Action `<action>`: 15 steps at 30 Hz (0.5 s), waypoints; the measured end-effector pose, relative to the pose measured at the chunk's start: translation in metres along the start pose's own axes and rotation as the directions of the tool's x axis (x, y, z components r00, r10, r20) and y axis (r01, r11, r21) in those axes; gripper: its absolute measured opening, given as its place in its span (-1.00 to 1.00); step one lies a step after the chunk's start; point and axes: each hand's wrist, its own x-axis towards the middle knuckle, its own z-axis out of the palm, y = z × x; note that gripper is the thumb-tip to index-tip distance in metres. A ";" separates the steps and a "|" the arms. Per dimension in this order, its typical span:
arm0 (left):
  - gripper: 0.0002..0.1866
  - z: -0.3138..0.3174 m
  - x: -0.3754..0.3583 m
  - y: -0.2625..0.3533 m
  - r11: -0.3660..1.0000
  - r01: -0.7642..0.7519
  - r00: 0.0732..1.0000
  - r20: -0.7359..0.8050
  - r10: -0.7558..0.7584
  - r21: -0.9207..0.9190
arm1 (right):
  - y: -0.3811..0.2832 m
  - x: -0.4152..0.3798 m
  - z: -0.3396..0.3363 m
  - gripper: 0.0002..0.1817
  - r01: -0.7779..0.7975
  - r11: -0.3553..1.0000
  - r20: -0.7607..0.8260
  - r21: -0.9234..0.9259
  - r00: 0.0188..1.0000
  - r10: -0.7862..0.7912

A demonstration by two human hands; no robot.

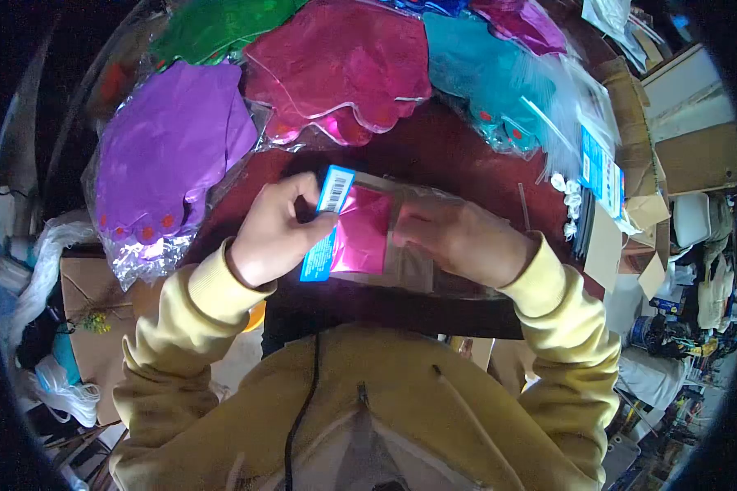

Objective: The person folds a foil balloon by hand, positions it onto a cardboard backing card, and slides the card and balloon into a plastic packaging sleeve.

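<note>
Dark red tabletop [442,155] | clear packet [413,272] between both hands by the near edge, long axis left-to-right | right hand [471,239] half-curled at its right part, grip blurred, cannot tell | left hand [272,231] pinching blue header card [318,255], left end

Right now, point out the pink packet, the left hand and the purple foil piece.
Pink packet [362,233]: head view, on its shiny pink middle.
Left hand [272,233]: head view, back of the hand.
Purple foil piece [172,135]: head view, upper middle.
</note>
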 end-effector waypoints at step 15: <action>-0.82 0.022 0.011 0.007 0.935 -0.176 0.972 -0.099 0.215 0.308 | 0.003 -0.018 0.009 -0.85 -0.155 0.988 0.036 -0.012 0.987 0.155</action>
